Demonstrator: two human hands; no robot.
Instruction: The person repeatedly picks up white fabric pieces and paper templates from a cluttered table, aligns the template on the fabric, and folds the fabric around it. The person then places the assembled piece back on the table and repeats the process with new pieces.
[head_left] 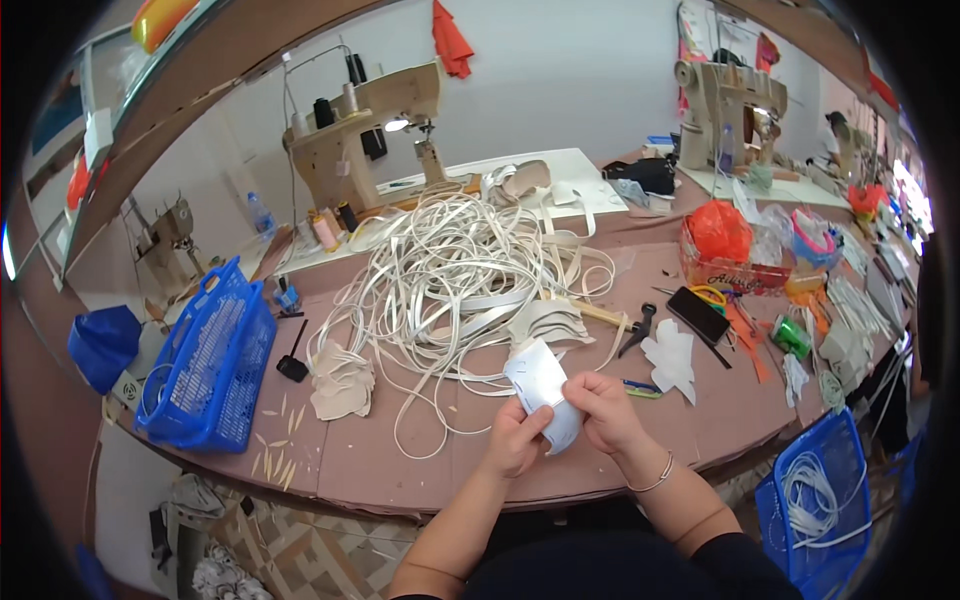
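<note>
Above the table edge, both hands (pixel 565 420) pinch a white piece (pixel 542 392).

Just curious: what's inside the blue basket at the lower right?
Inside the blue basket lie loose coils of white strap. Its bottom and anything beneath the coils are hidden.

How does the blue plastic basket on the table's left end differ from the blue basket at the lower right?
The blue plastic basket on the table's left end rests on the tabletop tilted onto its side; the blue basket at the lower right sits below the table edge, opening up. The left one shows almost nothing inside; the right one holds coiled white strip. Both are blue plastic with perforated walls.
</note>
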